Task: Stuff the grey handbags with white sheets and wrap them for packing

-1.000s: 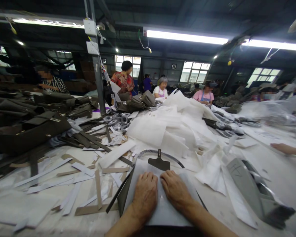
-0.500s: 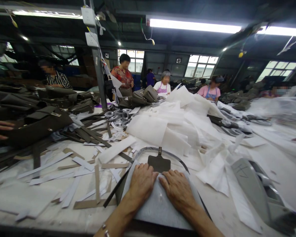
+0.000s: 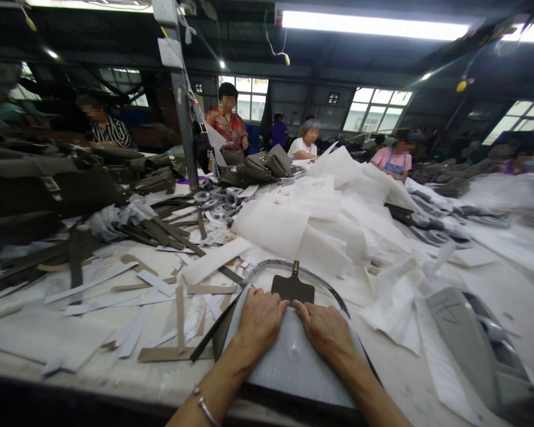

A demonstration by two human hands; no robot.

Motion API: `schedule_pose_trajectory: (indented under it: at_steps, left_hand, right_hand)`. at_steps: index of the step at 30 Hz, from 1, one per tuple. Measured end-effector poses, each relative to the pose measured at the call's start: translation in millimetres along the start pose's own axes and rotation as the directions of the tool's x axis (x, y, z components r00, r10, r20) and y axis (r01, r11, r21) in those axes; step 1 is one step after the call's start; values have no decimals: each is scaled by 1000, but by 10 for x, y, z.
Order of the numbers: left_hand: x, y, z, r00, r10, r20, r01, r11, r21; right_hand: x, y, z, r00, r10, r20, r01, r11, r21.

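Note:
A dark bag wrapped in a white sheet (image 3: 293, 362) lies flat on the table edge before me. My left hand (image 3: 258, 323) and my right hand (image 3: 326, 331) rest side by side on the sheet's far edge, fingers curled down and pressing it. Just beyond my fingertips a dark flap with a small buckle tab (image 3: 293, 287) sticks out, and a curved dark strap (image 3: 267, 268) arcs behind it. A bracelet shows on my left wrist.
White paper strips and brown card strips (image 3: 151, 296) litter the table at left. Dark bags (image 3: 48, 184) are piled at far left. A heap of white sheets (image 3: 320, 219) rises ahead. A wrapped grey bag (image 3: 476, 344) lies at right. Several people work across the table.
Both hands have slid forward to the sheet's far edge and their fingers have curled. The view has shifted back and left. Another person's hand at left is gone.

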State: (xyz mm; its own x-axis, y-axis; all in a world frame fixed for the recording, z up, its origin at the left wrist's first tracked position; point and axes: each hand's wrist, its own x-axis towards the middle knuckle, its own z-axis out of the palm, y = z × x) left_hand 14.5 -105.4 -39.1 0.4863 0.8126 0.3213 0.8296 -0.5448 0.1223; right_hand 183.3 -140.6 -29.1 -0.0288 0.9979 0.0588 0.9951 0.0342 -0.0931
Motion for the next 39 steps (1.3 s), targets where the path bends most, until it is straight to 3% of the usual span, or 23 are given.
schedule_pose_trajectory:
  at_steps: [4, 7, 10, 12, 16, 18, 22, 26, 28, 31, 34, 39]
  left_hand:
    - [-19, 15, -2, 999, -18, -27, 19, 1000, 8]
    - [-37, 28, 0, 999, -21, -46, 21, 1000, 5]
    - [-41, 30, -5, 998, -20, -54, 20, 1000, -14]
    - [-41, 27, -11, 998, -22, -57, 20, 999, -35]
    - [-40, 29, -9, 997, -35, -70, 28, 996, -88]
    - [-42, 29, 6, 995, -48, -83, 37, 991, -128]
    - [-51, -23, 44, 983, -121, -139, 83, 964, -251]
    - [-73, -130, 29, 929, -288, -234, 170, 891, -420]
    - [-102, -158, -23, 912, -303, -275, 134, 856, -500]
    - [-174, -139, -140, 930, -193, -312, -26, 813, -582]
    - [-255, -84, -232, 950, 0, -313, -204, 757, -620]
    - [-309, -37, -236, 907, 316, -279, -421, 660, -622]
  right_hand:
    - [29, 13, 64, 997, 80, -18, -81, 996, -30]
    - [49, 62, 187, 974, 114, -194, -111, 993, 27]
    - [79, 135, 279, 932, 91, -352, -35, 986, 162]
    - [95, 182, 285, 938, 120, -324, -13, 949, 315]
    - [86, 239, 175, 949, 182, -258, 21, 779, 627]
    - [63, 247, 104, 950, 148, -276, 92, 711, 697]
    - [11, 251, 32, 956, -34, -291, 243, 647, 723]
    - [-23, 242, 44, 940, -78, -333, 308, 614, 726]
    - [-36, 218, 43, 935, -109, -337, 333, 589, 736]
    - [-56, 158, 9, 938, -173, -301, 345, 561, 752]
    - [-75, 98, -42, 938, -212, -274, 347, 579, 738]
    - [-94, 54, -58, 932, -209, -297, 359, 661, 659]
